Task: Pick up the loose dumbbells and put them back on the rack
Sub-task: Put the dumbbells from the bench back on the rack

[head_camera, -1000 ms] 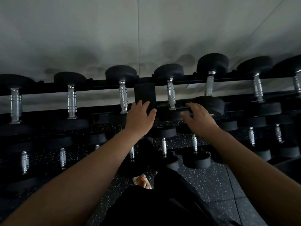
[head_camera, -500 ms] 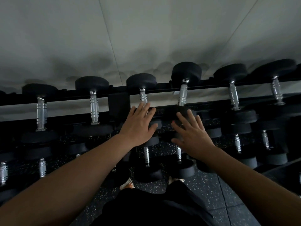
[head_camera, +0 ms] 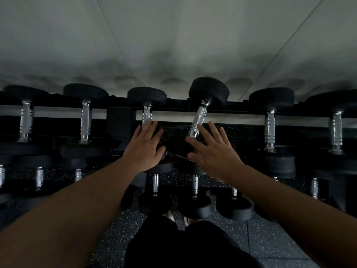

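A black rack (head_camera: 239,105) holds a row of black dumbbells with chrome handles on its top tier. One dumbbell (head_camera: 201,115) near the middle lies tilted, its far head raised against the back rail. My right hand (head_camera: 214,151) is spread flat over that dumbbell's near head, fingers apart, thumb below the handle. My left hand (head_camera: 144,149) rests flat on the near head of the neighbouring straight dumbbell (head_camera: 147,113), fingertips touching its handle. Neither hand is wrapped around anything.
More dumbbells fill the top tier left (head_camera: 85,122) and right (head_camera: 270,130). A lower tier holds several more (head_camera: 195,187). A pale wall (head_camera: 173,45) rises behind the rack. Speckled rubber floor (head_camera: 270,246) and my dark-clothed legs are below.
Both hands have pushed further forward and flattened on the dumbbell heads. The tilted dumbbell leans more than before. The view has come closer to the rack.
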Demonstrator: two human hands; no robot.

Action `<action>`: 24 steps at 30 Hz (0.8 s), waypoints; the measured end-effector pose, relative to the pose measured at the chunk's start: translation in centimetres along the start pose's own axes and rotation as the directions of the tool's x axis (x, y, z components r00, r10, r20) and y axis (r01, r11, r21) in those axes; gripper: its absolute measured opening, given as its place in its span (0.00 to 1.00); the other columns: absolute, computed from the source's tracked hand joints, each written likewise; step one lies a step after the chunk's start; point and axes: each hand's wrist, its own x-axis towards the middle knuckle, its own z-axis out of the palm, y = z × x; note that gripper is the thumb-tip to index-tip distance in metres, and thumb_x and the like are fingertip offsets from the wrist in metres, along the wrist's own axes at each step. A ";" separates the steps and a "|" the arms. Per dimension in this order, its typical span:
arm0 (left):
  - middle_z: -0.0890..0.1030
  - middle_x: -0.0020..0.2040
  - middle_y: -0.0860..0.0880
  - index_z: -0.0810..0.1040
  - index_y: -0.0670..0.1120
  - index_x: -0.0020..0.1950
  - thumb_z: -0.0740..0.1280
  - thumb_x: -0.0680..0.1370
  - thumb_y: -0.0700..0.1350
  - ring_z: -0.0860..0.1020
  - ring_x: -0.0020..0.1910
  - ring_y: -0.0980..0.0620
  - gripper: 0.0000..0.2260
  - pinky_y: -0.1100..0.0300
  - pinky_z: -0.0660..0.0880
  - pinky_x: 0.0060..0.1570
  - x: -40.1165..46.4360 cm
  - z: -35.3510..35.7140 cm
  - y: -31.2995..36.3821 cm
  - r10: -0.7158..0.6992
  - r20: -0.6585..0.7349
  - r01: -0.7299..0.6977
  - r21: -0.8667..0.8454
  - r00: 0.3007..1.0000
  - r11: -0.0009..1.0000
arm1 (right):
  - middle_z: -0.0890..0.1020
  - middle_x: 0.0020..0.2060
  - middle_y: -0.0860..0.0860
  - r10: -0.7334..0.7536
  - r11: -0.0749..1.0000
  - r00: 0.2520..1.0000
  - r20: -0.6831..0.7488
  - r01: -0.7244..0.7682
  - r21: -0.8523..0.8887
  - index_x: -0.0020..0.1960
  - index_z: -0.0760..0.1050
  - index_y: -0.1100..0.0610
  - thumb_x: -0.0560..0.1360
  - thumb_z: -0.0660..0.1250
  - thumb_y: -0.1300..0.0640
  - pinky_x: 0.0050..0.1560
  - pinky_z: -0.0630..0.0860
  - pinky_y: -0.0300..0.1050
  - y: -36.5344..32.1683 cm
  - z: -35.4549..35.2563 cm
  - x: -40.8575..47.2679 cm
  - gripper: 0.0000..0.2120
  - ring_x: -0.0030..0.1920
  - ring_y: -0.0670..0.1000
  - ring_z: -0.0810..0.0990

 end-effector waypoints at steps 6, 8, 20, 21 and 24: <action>0.36 0.80 0.41 0.40 0.43 0.81 0.54 0.80 0.60 0.35 0.79 0.43 0.38 0.43 0.43 0.77 2.0 -0.6 0.6 -0.352 -0.025 0.343 -0.170 0.936 0.924 | 0.40 0.80 0.56 0.192 0.974 0.974 0.123 -0.205 0.098 0.78 0.53 0.39 0.78 0.42 0.30 0.75 0.37 0.63 -0.4 0.0 3.5 0.31 0.78 0.63 0.35; 0.35 0.80 0.42 0.37 0.43 0.80 0.54 0.79 0.60 0.35 0.79 0.44 0.39 0.43 0.43 0.77 2.5 -0.4 1.2 -0.362 0.005 0.354 -0.216 0.932 0.910 | 0.38 0.80 0.56 0.271 0.937 0.943 0.195 -0.305 0.171 0.78 0.51 0.38 0.77 0.43 0.29 0.75 0.39 0.63 -0.8 0.1 4.6 0.32 0.78 0.64 0.36; 0.29 0.78 0.44 0.31 0.43 0.78 0.48 0.80 0.61 0.37 0.79 0.45 0.38 0.42 0.44 0.77 3.1 -0.1 1.2 -0.376 0.106 0.390 -0.283 0.921 0.876 | 0.69 0.69 0.64 0.677 0.385 0.676 0.292 -0.663 0.642 0.75 0.48 0.61 0.76 0.71 0.51 0.56 0.73 0.52 -2.7 -0.5 11.6 0.40 0.64 0.65 0.74; 0.29 0.78 0.44 0.31 0.43 0.78 0.48 0.80 0.61 0.37 0.79 0.45 0.38 0.41 0.44 0.77 3.1 -0.2 1.2 -0.375 0.110 0.390 -0.281 0.921 0.877 | 0.72 0.66 0.64 0.691 0.340 0.654 0.306 -0.668 0.662 0.73 0.51 0.61 0.76 0.71 0.53 0.52 0.73 0.50 -2.4 -0.4 12.2 0.37 0.61 0.64 0.76; 0.29 0.78 0.44 0.32 0.43 0.79 0.48 0.80 0.60 0.37 0.79 0.45 0.37 0.41 0.43 0.77 3.2 -0.4 1.2 -0.370 0.117 0.388 -0.281 0.922 0.877 | 0.76 0.56 0.62 0.731 0.203 0.599 0.327 -0.648 0.734 0.64 0.57 0.59 0.75 0.70 0.57 0.45 0.75 0.48 -1.4 0.0 13.4 0.26 0.48 0.59 0.78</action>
